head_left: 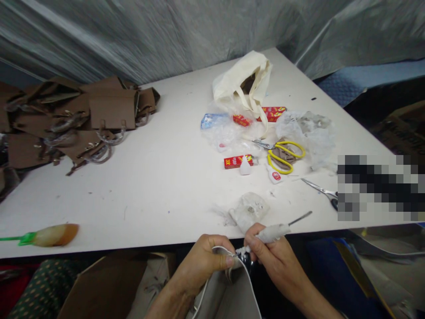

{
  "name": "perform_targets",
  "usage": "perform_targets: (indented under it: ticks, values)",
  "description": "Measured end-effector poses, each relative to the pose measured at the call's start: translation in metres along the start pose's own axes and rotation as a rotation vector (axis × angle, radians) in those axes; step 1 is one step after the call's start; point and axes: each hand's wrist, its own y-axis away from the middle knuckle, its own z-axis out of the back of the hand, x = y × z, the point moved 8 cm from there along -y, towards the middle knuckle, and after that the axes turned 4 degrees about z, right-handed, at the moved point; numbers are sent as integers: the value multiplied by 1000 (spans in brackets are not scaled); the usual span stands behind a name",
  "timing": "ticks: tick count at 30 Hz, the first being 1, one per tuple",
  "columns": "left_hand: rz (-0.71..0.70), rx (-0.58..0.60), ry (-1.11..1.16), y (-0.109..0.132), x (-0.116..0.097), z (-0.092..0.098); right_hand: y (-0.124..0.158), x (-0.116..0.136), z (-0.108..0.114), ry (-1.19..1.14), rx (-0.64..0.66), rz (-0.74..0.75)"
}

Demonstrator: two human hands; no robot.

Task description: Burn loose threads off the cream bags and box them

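A light grey handbag point(232, 292) hangs at the table's front edge, its opening toward me. My left hand point(212, 259) pinches the bag's rim between thumb and fingers. Close beside it, my right hand point(270, 252) is closed round a tool with a white wrapped handle point(274, 232); its thin metal shaft points up and to the right. The right fingertips are at the bag's rim, near a shiny black part point(245, 258), possibly its handle. What exactly they touch there is hard to make out. A crumpled whitish cloth or plastic wad point(250, 208) lies just beyond.
Brown handbags point(113, 108) are heaped at the left. Yellow-handled scissors point(277, 150), black-handled scissors point(320, 189), red glue boxes point(232, 162), small white bottles point(275, 175) and a cream cloth bag point(232, 82) lie right of centre. A green-handled brush point(53, 235) rests front left.
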Motion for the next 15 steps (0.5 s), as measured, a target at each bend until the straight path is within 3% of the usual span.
perform_targets:
  ticks: [7,15]
  values:
    - [27,-71,144,9,20,3,20,8,-4,53,65,81]
    - [-14,-43,283,16,40,-1,44,20,-6,119,143,199]
